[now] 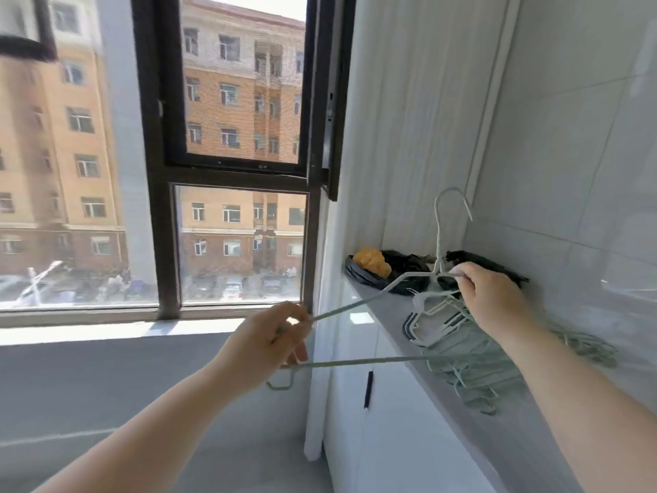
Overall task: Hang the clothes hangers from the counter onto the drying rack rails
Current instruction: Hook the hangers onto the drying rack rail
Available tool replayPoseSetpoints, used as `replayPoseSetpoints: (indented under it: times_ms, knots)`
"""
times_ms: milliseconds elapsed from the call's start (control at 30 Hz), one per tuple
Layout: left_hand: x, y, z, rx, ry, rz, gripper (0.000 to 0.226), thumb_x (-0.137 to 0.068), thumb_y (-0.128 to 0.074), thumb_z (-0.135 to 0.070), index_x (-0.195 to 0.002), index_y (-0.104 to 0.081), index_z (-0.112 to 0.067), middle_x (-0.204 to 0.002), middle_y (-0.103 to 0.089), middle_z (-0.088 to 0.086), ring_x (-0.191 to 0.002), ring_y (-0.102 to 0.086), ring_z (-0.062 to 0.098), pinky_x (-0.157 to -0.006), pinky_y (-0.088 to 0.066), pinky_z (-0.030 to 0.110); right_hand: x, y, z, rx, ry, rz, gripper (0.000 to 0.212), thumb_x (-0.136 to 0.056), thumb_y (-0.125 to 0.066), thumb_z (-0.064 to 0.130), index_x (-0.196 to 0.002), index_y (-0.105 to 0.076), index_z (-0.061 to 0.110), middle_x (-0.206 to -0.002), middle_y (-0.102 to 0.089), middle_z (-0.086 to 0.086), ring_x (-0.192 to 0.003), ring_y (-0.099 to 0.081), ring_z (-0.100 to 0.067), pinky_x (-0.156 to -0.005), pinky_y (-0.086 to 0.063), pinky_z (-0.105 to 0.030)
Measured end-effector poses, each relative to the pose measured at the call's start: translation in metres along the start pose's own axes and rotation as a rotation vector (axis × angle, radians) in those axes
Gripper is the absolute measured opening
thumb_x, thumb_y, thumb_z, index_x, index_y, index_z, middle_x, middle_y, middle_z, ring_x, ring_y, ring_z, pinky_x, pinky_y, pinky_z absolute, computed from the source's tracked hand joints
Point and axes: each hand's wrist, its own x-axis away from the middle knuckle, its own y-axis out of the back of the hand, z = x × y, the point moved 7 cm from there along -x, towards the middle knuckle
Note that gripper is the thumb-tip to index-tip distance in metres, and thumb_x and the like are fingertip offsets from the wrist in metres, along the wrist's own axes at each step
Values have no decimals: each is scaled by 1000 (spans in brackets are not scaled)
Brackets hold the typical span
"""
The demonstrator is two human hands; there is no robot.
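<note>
A pale green wire hanger (359, 302) is held in the air off the counter's (387, 307) front edge, between both hands, with its hook (438, 240) upright against the tiled wall. The left hand (273, 345) pinches the hanger's outer shoulder end, thumb pressed to curled fingers, out past the front edge. The right hand (490, 297) pinches the wire just beside the neck with fingertips and thumb, above the counter. Under that hand a tangled pile of hangers (458, 354), pale green and white, lies on the counter from its middle toward the wall side. At the far end of the counter sits a black bag (405, 265) with something orange (371, 261) on it. A white cabinet door (352, 403) with a dark handle (368, 389) stands below the front edge.
</note>
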Motion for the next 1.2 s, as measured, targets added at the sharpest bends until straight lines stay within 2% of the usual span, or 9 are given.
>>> replayPoseSetpoints:
  times_ms: [133,400,500,600,733,833,1000,1100,1200]
  knots:
    - [26,49,20,-216,88,55,20,-93,-46,-26,-77,-48,-37,-64,-63,-15,-58,-62,4,-65,-52,28,-5,-24,89,-44,127,43,29,-98,-39,13,-117,-59,6,-105,-66,-17,-99,-59,-33,-74,-40,-33]
    - [112,221,70,-499,222,-202,16,-96,-40,-26,-107,-49,-34,-85,-64,-13,-50,-51,5,-54,-43,18,23,-73,344,-221,452,174,28,-99,-36,14,-113,-59,8,-97,-67,-15,-90,-61,-30,-70,-41,-31]
    - [153,296,90,-650,266,-366,24,-96,-41,-26,-118,-48,-32,-106,-66,-8,-75,-56,16,-75,-45,27,38,-84,435,-311,545,176,27,-99,-36,16,-111,-60,9,-100,-67,-13,-93,-60,-30,-72,-41,-31]
    - [198,359,111,-745,323,-465,26,-96,-42,-27,-120,-49,-32,-107,-67,-8,-99,-60,16,-77,-43,26,55,-93,515,-372,622,183,26,-99,-37,19,-110,-60,11,-101,-67,-9,-92,-61,-27,-66,-35,-25]
    - [259,429,135,-705,456,-547,21,-95,-44,-24,-113,-54,-31,-79,-63,-13,-71,-56,8,-62,-37,20,75,-103,604,-380,716,249,25,-98,-41,23,-112,-59,14,-105,-66,-9,-95,-61,-26,-68,-37,-25]
    - [299,473,157,-483,560,-607,16,-92,-51,-19,-81,-57,-28,-53,-53,-10,-43,-43,1,-46,-33,14,81,-109,660,-355,748,331,27,-97,-41,23,-119,-57,18,-118,-63,-6,-107,-57,-24,-79,-41,-26]
    - [350,522,173,-113,682,-738,19,-91,-50,-7,-75,-55,-14,-56,-49,3,-33,-39,10,-31,-37,18,76,-108,738,-343,795,352,32,-97,-38,20,-126,-52,21,-129,-56,-4,-113,-54,-21,-83,-40,-23]
    - [359,553,180,-40,669,-827,19,-92,-48,-3,-76,-55,-10,-55,-48,6,-28,-39,9,-30,-39,19,60,-104,777,-389,812,303,32,-97,-41,19,-127,-51,17,-130,-54,-3,-114,-53,-21,-81,-38,-23]
    - [354,581,192,-20,660,-851,15,-92,-48,-3,-80,-55,-8,-56,-51,8,-27,-42,10,-31,-41,21,36,-99,812,-426,811,213,35,-95,-44,17,-130,-48,15,-138,-47,-6,-123,-45,-24,-94,-38,-28]
